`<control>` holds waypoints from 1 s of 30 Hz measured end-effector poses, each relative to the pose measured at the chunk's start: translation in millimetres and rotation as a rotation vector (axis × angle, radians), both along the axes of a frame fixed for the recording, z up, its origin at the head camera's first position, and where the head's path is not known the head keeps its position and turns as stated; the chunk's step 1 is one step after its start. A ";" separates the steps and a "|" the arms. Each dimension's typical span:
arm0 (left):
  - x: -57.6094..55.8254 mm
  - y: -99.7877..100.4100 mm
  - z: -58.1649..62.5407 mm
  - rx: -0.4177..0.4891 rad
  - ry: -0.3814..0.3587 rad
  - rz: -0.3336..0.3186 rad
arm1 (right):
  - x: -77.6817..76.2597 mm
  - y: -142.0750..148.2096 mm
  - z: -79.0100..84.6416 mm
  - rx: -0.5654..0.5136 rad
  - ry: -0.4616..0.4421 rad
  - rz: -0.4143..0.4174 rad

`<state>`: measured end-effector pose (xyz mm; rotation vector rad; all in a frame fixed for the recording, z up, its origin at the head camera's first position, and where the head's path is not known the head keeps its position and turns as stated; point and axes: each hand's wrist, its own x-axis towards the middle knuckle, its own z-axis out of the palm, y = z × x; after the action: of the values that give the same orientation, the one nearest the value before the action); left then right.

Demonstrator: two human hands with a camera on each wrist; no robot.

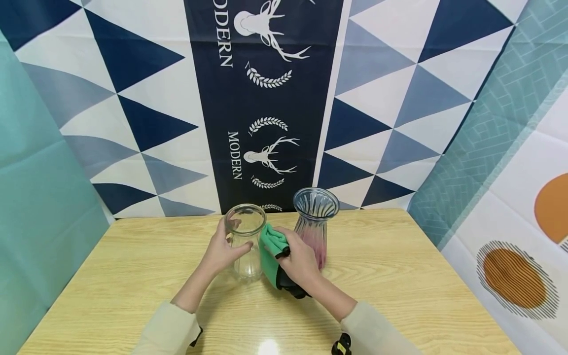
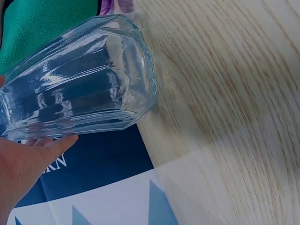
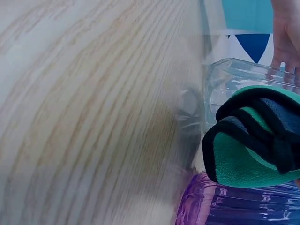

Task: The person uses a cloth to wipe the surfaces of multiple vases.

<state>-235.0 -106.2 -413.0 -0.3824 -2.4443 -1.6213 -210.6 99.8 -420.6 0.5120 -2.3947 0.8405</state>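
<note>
A clear glass vase [image 1: 246, 264] stands upright on the table, its faceted side filling much of the left wrist view. Around its upper part my left hand [image 1: 225, 250] curls, thumb on the near side and fingers behind the glass. My right hand [image 1: 300, 259] grips a folded green cloth [image 1: 268, 261] with black edging, bunched against or very close to the clear vase's right side; exact contact cannot be told. Just behind the right hand stands a ribbed glass vase [image 1: 316, 204], blue at its flared rim and pink-purple lower down, partly hidden by that hand.
The light wood table [image 1: 381, 276] meets a patterned backdrop [image 1: 266, 108] with triangles and deer heads close behind both vases. Fabric side walls [image 1: 44, 197] border the table left and right. Bare tabletop lies on both sides of the arms.
</note>
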 end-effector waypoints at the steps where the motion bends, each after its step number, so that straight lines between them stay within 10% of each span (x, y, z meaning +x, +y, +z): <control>1: 0.4 -0.1 -0.1 0.005 -0.004 -0.003 | 0.0 -0.6 0.8 0.000 -0.001 0.002; 30: 1.6 3.2 1.3 0.018 0.018 0.022 | 5.1 2.9 -14.1 0.189 -0.170 0.028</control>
<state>-233.4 -103.0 -411.7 -0.3638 -2.4105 -1.6233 -205.6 102.7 -434.7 0.5683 -2.6449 0.6974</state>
